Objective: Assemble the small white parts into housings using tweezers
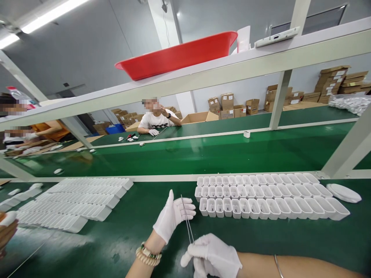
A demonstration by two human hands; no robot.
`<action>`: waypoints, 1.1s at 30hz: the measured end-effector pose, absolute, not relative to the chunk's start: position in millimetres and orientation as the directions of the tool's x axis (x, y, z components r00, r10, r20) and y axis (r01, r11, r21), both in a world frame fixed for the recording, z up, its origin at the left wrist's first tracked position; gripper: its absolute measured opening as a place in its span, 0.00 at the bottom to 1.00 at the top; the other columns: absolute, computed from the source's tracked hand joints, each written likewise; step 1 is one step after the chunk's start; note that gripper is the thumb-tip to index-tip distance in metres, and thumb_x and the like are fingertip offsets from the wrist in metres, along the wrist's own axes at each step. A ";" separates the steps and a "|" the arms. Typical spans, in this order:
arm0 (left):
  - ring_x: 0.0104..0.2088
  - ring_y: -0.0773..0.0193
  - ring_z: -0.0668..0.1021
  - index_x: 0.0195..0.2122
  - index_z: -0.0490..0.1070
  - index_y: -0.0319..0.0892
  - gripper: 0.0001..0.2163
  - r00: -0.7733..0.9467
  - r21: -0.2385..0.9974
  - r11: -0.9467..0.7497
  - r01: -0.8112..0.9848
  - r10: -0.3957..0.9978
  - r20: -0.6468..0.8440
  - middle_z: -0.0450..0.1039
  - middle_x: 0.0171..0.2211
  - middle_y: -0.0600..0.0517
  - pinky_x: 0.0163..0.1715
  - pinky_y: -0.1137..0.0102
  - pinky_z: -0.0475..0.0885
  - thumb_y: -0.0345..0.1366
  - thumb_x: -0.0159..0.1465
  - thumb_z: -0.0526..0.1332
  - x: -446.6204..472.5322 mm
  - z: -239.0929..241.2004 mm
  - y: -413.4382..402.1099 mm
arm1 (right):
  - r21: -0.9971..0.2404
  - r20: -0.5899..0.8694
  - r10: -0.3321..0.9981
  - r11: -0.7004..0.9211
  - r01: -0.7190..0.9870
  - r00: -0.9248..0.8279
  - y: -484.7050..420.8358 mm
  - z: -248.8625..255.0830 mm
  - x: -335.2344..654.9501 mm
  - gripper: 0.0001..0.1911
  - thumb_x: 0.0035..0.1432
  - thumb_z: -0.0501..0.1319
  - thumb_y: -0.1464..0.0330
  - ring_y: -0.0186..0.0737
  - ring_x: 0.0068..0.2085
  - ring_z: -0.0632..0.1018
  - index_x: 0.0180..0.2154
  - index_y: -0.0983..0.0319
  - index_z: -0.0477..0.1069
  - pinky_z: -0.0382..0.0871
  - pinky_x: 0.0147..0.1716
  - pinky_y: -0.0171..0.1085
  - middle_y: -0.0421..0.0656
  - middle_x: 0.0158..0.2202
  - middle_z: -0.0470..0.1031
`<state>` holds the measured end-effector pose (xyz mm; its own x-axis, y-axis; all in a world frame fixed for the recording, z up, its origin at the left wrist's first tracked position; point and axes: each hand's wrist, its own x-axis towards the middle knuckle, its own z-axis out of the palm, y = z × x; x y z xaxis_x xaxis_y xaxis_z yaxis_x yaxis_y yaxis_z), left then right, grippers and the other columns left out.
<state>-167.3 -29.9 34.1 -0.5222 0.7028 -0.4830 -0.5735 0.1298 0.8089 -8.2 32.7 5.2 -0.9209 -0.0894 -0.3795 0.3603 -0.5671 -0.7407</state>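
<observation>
My left hand [175, 214], in a white glove, is held palm up with the thumb raised and the fingers stretched out. Long thin metal tweezers [188, 224] are gripped in my right hand [213, 255], also gloved in white. Their tips point up and away from me, across the fingers of my left hand. Whether they touch the palm or pinch anything small, I cannot make out. Right of my hands, white open-topped plastic cups [246, 208] stand in three rows; dark marks show inside many of them.
More rows of white plastic housings [72, 204] lie at left. White oval pieces [344, 192] sit beyond the cups' right end. A green conveyor belt [185, 158] crosses behind. Overhead, a shelf bears a red tray [179, 58]. A co-worker's hand [7, 229] enters at far left; another person [158, 119] sits opposite.
</observation>
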 end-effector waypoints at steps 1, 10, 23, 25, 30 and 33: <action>0.26 0.56 0.81 0.35 0.74 0.28 0.34 -0.522 0.809 0.128 -0.574 0.704 -0.482 0.78 0.27 0.38 0.30 0.64 0.76 0.55 0.69 0.40 -167.1 34.4 -29.8 | -0.735 -0.361 -0.080 -0.589 0.337 -0.929 32.0 2.5 -9.9 0.24 0.37 0.69 0.52 0.31 0.13 0.65 0.23 0.68 0.74 0.69 0.27 0.38 0.37 0.08 0.64; 0.26 0.56 0.81 0.33 0.75 0.28 0.35 -0.483 0.812 0.135 -0.568 0.744 -0.462 0.78 0.26 0.38 0.30 0.65 0.76 0.56 0.68 0.40 -165.3 35.5 -31.4 | -0.776 -0.267 -0.066 -0.577 0.255 -0.961 30.5 -13.9 -10.3 0.37 0.34 0.67 0.38 0.29 0.13 0.65 0.22 0.69 0.73 0.68 0.25 0.36 0.36 0.09 0.63; 0.23 0.58 0.80 0.31 0.76 0.29 0.36 -0.499 0.813 0.127 -0.568 0.732 -0.463 0.79 0.25 0.38 0.26 0.67 0.75 0.55 0.69 0.39 -165.2 32.7 -27.7 | -0.837 -0.351 -0.070 -0.425 0.346 -0.934 33.8 -10.0 -7.8 0.31 0.38 0.69 0.44 0.27 0.15 0.64 0.26 0.68 0.80 0.60 0.24 0.32 0.37 0.11 0.66; 0.22 0.58 0.80 0.30 0.76 0.28 0.36 -0.500 0.815 0.124 -0.566 0.734 -0.459 0.79 0.24 0.38 0.25 0.67 0.75 0.54 0.70 0.38 -165.5 32.8 -27.7 | -0.863 -0.353 -0.057 -0.365 0.348 -0.934 34.0 -8.5 -5.9 0.29 0.42 0.68 0.46 0.26 0.16 0.63 0.28 0.67 0.81 0.58 0.24 0.31 0.37 0.12 0.66; 0.23 0.57 0.80 0.30 0.76 0.29 0.36 -0.503 0.822 0.141 -0.551 0.730 -0.463 0.78 0.24 0.39 0.28 0.66 0.76 0.56 0.69 0.39 -166.2 33.4 -27.7 | -0.832 -0.367 -0.068 -0.423 0.360 -0.928 33.2 -5.9 -5.9 0.35 0.32 0.67 0.39 0.29 0.16 0.66 0.25 0.66 0.80 0.62 0.25 0.33 0.37 0.11 0.65; 0.24 0.57 0.80 0.29 0.76 0.30 0.37 -0.492 0.823 0.151 -0.548 0.737 -0.463 0.78 0.25 0.39 0.28 0.66 0.75 0.56 0.68 0.38 -165.6 34.3 -28.0 | -0.843 -0.367 -0.064 -0.398 0.360 -0.928 33.3 -6.3 -6.7 0.35 0.33 0.67 0.39 0.27 0.16 0.65 0.27 0.66 0.81 0.59 0.24 0.31 0.37 0.11 0.65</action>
<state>-165.6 -28.0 34.3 -0.4922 0.7370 -0.4633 -0.5483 0.1509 0.8225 -6.7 33.3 -6.3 -0.9282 -0.0637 -0.3665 0.3604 -0.3982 -0.8435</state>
